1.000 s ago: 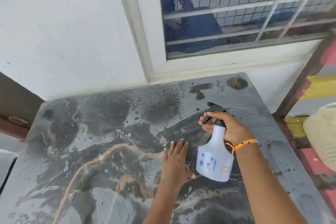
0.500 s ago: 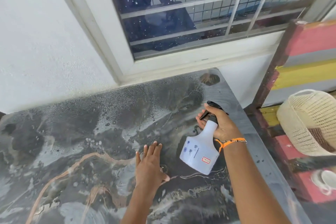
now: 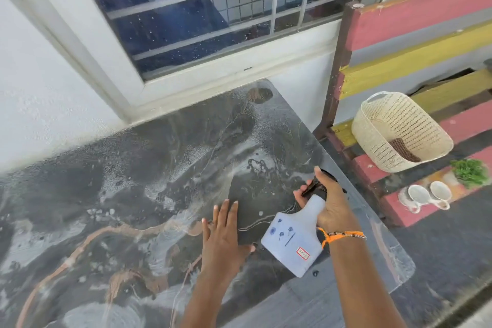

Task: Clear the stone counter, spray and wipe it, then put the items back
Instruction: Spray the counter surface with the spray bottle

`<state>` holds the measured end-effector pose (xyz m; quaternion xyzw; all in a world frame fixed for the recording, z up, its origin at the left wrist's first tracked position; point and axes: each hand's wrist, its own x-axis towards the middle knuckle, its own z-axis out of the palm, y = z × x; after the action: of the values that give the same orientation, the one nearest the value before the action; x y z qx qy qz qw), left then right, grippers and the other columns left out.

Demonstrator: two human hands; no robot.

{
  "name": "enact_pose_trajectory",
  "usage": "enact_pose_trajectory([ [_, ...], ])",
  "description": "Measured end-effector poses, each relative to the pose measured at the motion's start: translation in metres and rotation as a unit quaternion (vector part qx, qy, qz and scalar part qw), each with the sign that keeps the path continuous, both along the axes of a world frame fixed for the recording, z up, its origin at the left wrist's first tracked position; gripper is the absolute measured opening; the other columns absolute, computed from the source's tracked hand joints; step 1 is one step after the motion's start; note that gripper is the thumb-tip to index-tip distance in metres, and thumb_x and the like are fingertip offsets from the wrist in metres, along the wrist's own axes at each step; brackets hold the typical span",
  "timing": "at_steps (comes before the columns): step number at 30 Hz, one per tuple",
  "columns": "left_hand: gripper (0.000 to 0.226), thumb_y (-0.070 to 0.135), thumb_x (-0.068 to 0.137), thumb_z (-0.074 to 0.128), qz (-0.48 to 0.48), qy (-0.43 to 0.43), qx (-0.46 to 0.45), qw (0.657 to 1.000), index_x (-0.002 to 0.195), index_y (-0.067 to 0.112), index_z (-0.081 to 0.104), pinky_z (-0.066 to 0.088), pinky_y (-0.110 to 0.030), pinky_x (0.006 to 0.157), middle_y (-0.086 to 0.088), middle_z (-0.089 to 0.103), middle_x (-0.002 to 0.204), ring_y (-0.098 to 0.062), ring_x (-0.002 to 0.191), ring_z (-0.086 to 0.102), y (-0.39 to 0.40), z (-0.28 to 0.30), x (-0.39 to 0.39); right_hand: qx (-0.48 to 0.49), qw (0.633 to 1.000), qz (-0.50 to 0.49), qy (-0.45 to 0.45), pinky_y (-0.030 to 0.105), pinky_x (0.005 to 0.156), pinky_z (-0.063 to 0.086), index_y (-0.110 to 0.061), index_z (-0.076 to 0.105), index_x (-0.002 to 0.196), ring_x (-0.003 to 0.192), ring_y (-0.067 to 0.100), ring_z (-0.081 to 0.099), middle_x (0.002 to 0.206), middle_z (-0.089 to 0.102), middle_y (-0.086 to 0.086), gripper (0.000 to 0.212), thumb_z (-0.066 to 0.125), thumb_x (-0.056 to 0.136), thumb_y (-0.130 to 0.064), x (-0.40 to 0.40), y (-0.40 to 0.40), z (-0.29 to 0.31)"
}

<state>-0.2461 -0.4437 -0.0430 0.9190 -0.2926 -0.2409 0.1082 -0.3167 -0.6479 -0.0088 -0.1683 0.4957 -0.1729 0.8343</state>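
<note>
The dark stone counter (image 3: 138, 173) is wet, with droplets and pale streaks across it. My right hand (image 3: 330, 202) grips the black trigger head of a white spray bottle (image 3: 295, 242), held tilted above the counter's right part with its nozzle pointing away from me. An orange bracelet sits on that wrist. My left hand (image 3: 223, 237) lies flat on the stone with fingers spread, just left of the bottle. Nothing else stands on the counter.
A striped red and yellow wooden bench (image 3: 415, 32) stands to the right of the counter. On it sit a cream woven basket (image 3: 399, 130), two white cups (image 3: 428, 194) and a green bunch (image 3: 470, 172). A barred window (image 3: 213, 8) and white wall back the counter.
The view has swung right, bringing the bench, basket and cups into sight. My right hand still holds the bottle over the right part; my left hand stays flat on the stone.
</note>
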Motion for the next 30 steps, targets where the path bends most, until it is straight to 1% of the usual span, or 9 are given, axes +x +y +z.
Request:
enact_pose_trajectory([
  [3, 0.092, 0.043, 0.084, 0.058, 0.031, -0.006, -0.018, 0.999, 0.147, 0.022, -0.005, -0.006, -0.045, 0.116, 0.004, -0.005, 0.157, -0.021, 0.145, -0.010, 0.021, 0.005, 0.002, -0.002, 0.999, 0.041, -0.033, 0.032, 0.056, 0.059, -0.005, 0.055, 0.073, 0.070, 0.023, 0.064, 0.067, 0.062, 0.012, 0.028, 0.060, 0.088, -0.028, -0.003, 0.018, 0.002],
  [5, 0.092, 0.041, 0.084, 0.059, 0.064, -0.005, -0.028, 0.998, 0.148, 0.021, -0.004, -0.006, -0.045, 0.116, 0.002, -0.003, 0.158, -0.021, 0.145, -0.008, 0.042, 0.007, 0.004, -0.009, 0.995, 0.096, -0.028, 0.038, 0.059, 0.059, -0.005, 0.055, 0.081, 0.092, 0.031, 0.062, 0.087, 0.062, 0.017, 0.019, 0.058, 0.089, -0.022, 0.003, 0.038, 0.002],
  [7, 0.092, 0.038, 0.084, 0.061, 0.101, 0.001, -0.035, 0.994, 0.148, 0.020, -0.003, -0.006, -0.046, 0.115, 0.001, -0.002, 0.158, -0.022, 0.145, -0.006, 0.072, 0.010, 0.005, -0.010, 0.987, 0.160, -0.029, 0.042, 0.060, 0.059, -0.005, 0.056, 0.084, 0.101, 0.034, 0.059, 0.094, 0.061, 0.018, 0.013, 0.058, 0.089, -0.017, 0.011, 0.069, 0.003],
  [12, 0.092, 0.038, 0.081, 0.064, 0.181, -0.007, -0.059, 0.982, 0.148, 0.018, 0.004, -0.004, -0.045, 0.116, -0.002, 0.006, 0.157, -0.022, 0.145, 0.000, 0.150, 0.011, 0.000, 0.027, 0.968, 0.250, 0.015, 0.032, 0.049, 0.057, -0.004, 0.052, 0.069, 0.063, 0.025, 0.051, 0.059, 0.052, 0.011, 0.026, 0.056, 0.091, -0.017, 0.030, 0.159, 0.006],
  [15, 0.087, 0.033, 0.080, 0.067, 0.211, -0.026, -0.082, 0.974, 0.147, 0.019, 0.012, 0.000, -0.047, 0.116, -0.001, 0.012, 0.156, -0.021, 0.145, 0.007, 0.182, 0.006, -0.006, 0.048, 0.966, 0.252, 0.026, 0.027, 0.046, 0.055, -0.004, 0.052, 0.066, 0.051, 0.021, 0.053, 0.049, 0.053, 0.007, 0.032, 0.057, 0.090, -0.024, 0.036, 0.201, 0.004],
  [21, 0.091, 0.031, 0.078, 0.069, 0.256, -0.028, -0.084, 0.963, 0.147, 0.018, 0.010, -0.001, -0.051, 0.115, -0.002, 0.011, 0.156, -0.024, 0.145, 0.003, 0.243, 0.003, -0.018, -0.016, 0.930, 0.368, -0.015, 0.034, 0.056, 0.059, -0.001, 0.060, 0.081, 0.084, 0.026, 0.061, 0.079, 0.061, 0.014, 0.012, 0.062, 0.085, -0.011, 0.036, 0.267, 0.000],
  [24, 0.091, 0.031, 0.080, 0.068, 0.291, -0.022, -0.068, 0.954, 0.147, 0.018, 0.008, -0.003, -0.051, 0.115, -0.002, 0.006, 0.157, -0.025, 0.145, -0.002, 0.284, 0.004, -0.026, -0.015, 0.907, 0.421, -0.007, 0.032, 0.055, 0.058, -0.002, 0.060, 0.074, 0.073, 0.023, 0.061, 0.068, 0.060, 0.010, 0.017, 0.061, 0.086, -0.013, 0.039, 0.307, 0.004],
  [27, 0.093, 0.033, 0.078, 0.070, 0.333, -0.028, -0.069, 0.940, 0.147, 0.018, 0.009, -0.001, -0.051, 0.115, -0.003, 0.006, 0.157, -0.025, 0.145, 0.001, 0.322, 0.004, -0.035, -0.031, 0.893, 0.448, 0.018, 0.026, 0.047, 0.055, -0.004, 0.055, 0.062, 0.048, 0.017, 0.056, 0.052, 0.055, 0.007, 0.029, 0.060, 0.088, -0.017, 0.042, 0.343, 0.008],
  [30, 0.095, 0.033, 0.075, 0.072, 0.374, -0.035, -0.072, 0.924, 0.146, 0.018, 0.011, 0.001, -0.052, 0.114, -0.004, 0.007, 0.157, -0.025, 0.145, 0.001, 0.354, 0.004, -0.045, -0.036, 0.878, 0.478, 0.000, 0.026, 0.047, 0.053, -0.007, 0.056, 0.059, 0.048, 0.016, 0.053, 0.052, 0.053, 0.005, 0.031, 0.062, 0.086, -0.020, 0.044, 0.377, 0.012],
])
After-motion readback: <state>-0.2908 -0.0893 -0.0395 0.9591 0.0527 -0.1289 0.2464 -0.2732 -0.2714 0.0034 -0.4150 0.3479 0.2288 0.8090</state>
